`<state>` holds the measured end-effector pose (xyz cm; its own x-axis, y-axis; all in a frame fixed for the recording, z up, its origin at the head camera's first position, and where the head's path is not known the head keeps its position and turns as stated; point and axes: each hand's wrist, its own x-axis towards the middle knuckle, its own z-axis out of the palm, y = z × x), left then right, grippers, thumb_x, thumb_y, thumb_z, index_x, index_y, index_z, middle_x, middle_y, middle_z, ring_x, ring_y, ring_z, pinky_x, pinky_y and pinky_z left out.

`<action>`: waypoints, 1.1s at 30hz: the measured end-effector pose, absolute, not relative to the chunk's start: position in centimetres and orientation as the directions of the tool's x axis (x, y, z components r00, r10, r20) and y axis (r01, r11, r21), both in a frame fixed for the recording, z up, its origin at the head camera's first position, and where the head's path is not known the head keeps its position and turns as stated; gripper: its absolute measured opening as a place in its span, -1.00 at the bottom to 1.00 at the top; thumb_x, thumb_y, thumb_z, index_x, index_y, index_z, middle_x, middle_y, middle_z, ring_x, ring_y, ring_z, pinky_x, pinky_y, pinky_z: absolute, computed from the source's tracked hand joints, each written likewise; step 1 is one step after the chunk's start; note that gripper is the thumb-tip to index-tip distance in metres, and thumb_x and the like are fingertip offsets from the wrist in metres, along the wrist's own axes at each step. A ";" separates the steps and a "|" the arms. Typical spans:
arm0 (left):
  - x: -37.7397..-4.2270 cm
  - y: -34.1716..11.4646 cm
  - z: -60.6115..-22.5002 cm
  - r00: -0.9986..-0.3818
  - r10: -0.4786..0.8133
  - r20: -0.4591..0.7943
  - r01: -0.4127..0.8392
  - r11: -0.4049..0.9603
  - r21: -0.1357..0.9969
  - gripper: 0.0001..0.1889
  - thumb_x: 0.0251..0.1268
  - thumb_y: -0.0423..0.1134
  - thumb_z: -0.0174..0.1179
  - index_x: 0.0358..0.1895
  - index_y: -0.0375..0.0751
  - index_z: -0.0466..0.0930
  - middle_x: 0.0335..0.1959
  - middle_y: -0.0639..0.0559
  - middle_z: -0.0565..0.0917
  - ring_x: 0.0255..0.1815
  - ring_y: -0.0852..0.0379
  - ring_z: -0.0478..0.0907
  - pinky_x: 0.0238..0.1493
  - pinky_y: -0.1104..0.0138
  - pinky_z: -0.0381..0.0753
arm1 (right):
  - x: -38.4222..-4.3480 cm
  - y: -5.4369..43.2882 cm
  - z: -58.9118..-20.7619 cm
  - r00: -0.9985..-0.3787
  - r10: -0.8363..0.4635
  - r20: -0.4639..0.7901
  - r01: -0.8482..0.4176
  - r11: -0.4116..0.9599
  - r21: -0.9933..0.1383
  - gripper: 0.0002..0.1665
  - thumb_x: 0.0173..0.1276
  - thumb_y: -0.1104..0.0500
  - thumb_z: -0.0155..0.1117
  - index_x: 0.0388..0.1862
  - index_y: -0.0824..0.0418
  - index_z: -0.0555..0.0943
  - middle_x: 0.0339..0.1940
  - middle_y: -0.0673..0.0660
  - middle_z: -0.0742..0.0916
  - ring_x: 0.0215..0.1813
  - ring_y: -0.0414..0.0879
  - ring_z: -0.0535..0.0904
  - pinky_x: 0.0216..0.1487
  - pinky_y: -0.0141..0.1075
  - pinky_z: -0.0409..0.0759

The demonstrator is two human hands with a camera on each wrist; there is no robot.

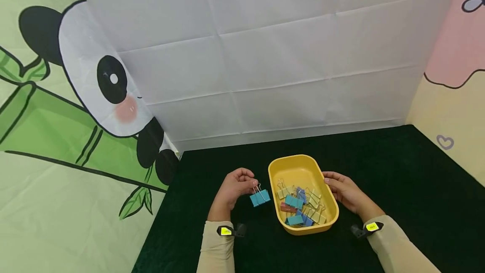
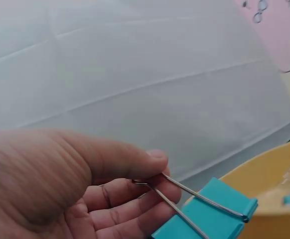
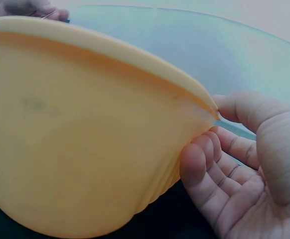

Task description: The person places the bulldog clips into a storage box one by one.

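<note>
My left hand (image 1: 238, 186) pinches a turquoise binder clip (image 1: 259, 198) by its wire handles, just left of the yellow plastic tray (image 1: 272, 167). In the left wrist view the thumb lies over the handle ends, and the clip's turquoise body (image 2: 212, 211) points toward the tray. My right hand (image 1: 346, 191) grips the tray's right side, thumb at the rim and fingers curled against the outer wall (image 3: 85, 129). Inside the tray's near half lies a pile of binder clips in turquoise, pale yellow, blue and red, including a turquoise one (image 1: 294, 202) and a red one (image 1: 288, 208).
A dark green cloth (image 1: 219, 155) covers the table under the tray. Behind it rises a white creased sheet (image 1: 265, 66). A panda-printed backdrop (image 1: 87, 66) hangs at the left, and a pink and cream one (image 1: 451, 108) at the right.
</note>
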<state>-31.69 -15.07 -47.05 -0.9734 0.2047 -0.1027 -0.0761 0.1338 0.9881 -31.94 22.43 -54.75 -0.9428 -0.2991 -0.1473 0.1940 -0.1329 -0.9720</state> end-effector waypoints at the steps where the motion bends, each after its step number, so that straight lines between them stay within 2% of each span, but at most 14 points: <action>1: -31.7 -14.4 -46.8 -0.971 0.216 -0.103 -0.076 0.131 0.988 -0.77 0.32 -0.33 0.36 -0.07 -0.28 0.53 -0.28 -0.04 0.75 -0.28 0.08 0.70 -0.09 0.24 0.72 | -31.9 22.5 -54.8 -0.941 -0.305 -0.145 0.194 -0.135 -0.972 -0.30 0.59 0.00 0.12 0.50 0.38 0.22 0.13 0.15 0.70 0.00 -0.06 0.71 0.03 -0.22 0.69; 9: -31.0 -9.6 -45.7 -0.938 0.341 -0.055 -0.011 0.128 0.992 -0.79 0.32 -0.38 0.33 -0.08 -0.38 0.54 -0.33 -0.03 0.73 -0.39 0.11 0.65 -0.14 0.24 0.74 | -32.1 22.5 -55.2 -0.934 -0.331 -0.133 0.193 -0.157 -0.969 -0.31 0.60 0.01 0.11 0.49 0.40 0.21 0.13 0.16 0.70 0.00 -0.06 0.72 0.03 -0.21 0.70; 14: -30.4 -7.9 -45.7 -0.921 0.386 -0.061 0.005 0.168 0.986 -0.79 0.30 -0.38 0.35 -0.10 -0.37 0.56 -0.35 -0.04 0.73 -0.41 0.10 0.64 -0.16 0.25 0.74 | -32.3 22.5 -55.6 -0.934 -0.336 -0.126 0.190 -0.165 -0.968 -0.32 0.60 0.01 0.10 0.47 0.40 0.22 0.11 0.16 0.71 -0.02 -0.05 0.72 0.02 -0.20 0.70; 18: -30.2 -7.2 -45.6 -0.922 0.380 -0.073 -0.001 0.187 0.982 -0.74 0.30 -0.38 0.35 -0.05 -0.44 0.55 -0.34 -0.06 0.74 -0.39 0.08 0.64 -0.15 0.25 0.73 | -32.7 22.5 -55.8 -0.935 -0.329 -0.133 0.195 -0.163 -0.967 -0.34 0.60 0.00 0.11 0.47 0.37 0.25 0.11 0.17 0.71 -0.02 -0.05 0.72 0.02 -0.19 0.70; 26: -30.5 -6.6 -45.5 -0.926 0.378 -0.010 0.037 0.116 0.993 -0.77 0.36 -0.32 0.32 -0.06 -0.39 0.57 -0.26 -0.08 0.72 -0.24 0.06 0.70 -0.04 0.21 0.72 | -33.1 23.1 -55.6 -0.938 -0.317 -0.144 0.201 -0.154 -0.967 -0.35 0.61 0.01 0.10 0.47 0.36 0.26 0.13 0.19 0.69 0.01 -0.03 0.71 0.05 -0.19 0.69; 33: -30.9 -6.5 -45.6 -0.935 0.353 0.007 0.050 0.114 0.992 -0.78 0.40 -0.29 0.29 -0.07 -0.40 0.56 -0.25 -0.09 0.70 -0.22 0.04 0.70 -0.04 0.21 0.72 | -33.5 23.2 -55.6 -0.940 -0.312 -0.141 0.194 -0.148 -0.970 -0.34 0.60 0.00 0.12 0.46 0.36 0.27 0.12 0.18 0.70 -0.01 -0.03 0.72 0.03 -0.19 0.70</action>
